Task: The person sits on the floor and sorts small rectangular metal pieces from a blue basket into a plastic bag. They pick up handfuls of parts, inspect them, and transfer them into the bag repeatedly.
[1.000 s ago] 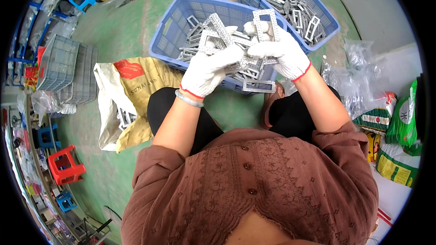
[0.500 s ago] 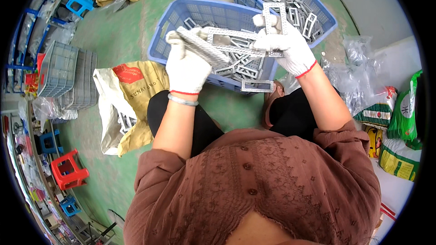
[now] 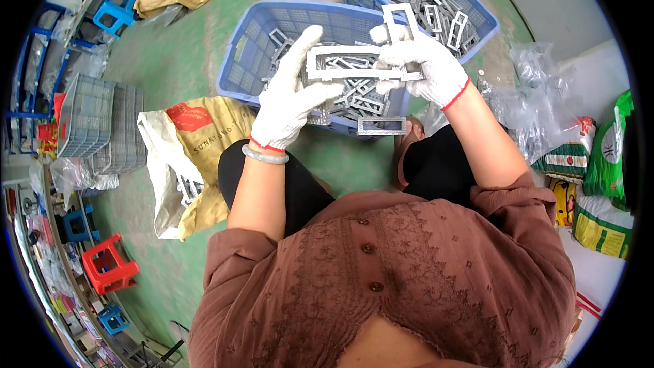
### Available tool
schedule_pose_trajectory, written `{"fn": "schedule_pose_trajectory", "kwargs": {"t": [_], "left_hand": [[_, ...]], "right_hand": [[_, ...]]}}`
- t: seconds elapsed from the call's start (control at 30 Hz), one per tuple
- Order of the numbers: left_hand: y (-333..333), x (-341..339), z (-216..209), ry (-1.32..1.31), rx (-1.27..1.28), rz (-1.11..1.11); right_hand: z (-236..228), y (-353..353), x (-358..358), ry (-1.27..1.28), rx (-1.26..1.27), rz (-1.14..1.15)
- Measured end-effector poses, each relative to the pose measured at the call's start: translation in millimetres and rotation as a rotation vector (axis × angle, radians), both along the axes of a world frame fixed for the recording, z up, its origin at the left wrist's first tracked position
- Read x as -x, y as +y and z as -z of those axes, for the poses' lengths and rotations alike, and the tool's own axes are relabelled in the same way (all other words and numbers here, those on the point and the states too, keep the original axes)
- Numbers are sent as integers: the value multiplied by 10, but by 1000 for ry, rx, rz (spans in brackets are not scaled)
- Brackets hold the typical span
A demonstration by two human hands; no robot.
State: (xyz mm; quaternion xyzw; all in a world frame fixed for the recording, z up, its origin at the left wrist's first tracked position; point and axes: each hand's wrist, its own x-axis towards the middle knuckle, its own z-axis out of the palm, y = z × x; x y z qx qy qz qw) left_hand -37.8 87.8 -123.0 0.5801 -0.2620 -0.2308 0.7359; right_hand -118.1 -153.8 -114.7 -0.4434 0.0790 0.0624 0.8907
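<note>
My right hand (image 3: 429,68), in a white knit glove with a red cuff, is closed on two rectangular metal frames. One metal frame (image 3: 359,49) lies crosswise and reaches left toward my other hand; the second frame (image 3: 398,9) stands upright between the fingers. Gloved likewise, my left hand (image 3: 289,99) has its fingers spread and thumb apart, beside the left end of the crosswise frame. Just below that thumb another grey metal piece (image 3: 319,116) shows, partly covered by the glove. Both hands are above a blue plastic basket (image 3: 235,61) holding many similar frames.
A second blue basket (image 3: 477,1) of frames stands behind at the right. One frame (image 3: 381,125) rests at the near basket's front rim. Left are a yellow-white sack (image 3: 204,197), grey crates (image 3: 88,112) and a red stool (image 3: 109,264). Plastic bags (image 3: 545,116) lie right.
My left hand has let go of the metal frames it gripped and spread its fingers. The crosswise frame in my right hand has turned its open face more toward view.
</note>
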Motion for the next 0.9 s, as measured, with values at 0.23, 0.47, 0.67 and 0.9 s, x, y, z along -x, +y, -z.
{"fn": "schedule_pose_trajectory", "kwargs": {"t": [0.23, 0.47, 0.67, 0.9], "left_hand": [[46, 6, 162, -203, -16, -30], [30, 10, 146, -233, -185, -130], [34, -3, 171, -120, -128, -165], [34, 50, 65, -280, -245, -209]], "right_hand": [[-21, 0, 11, 93, -77, -58], [-45, 87, 18, 150, -47, -59], [-96, 113, 24, 110, 98, -51], [-80, 85, -21, 88, 87, -39]]}}
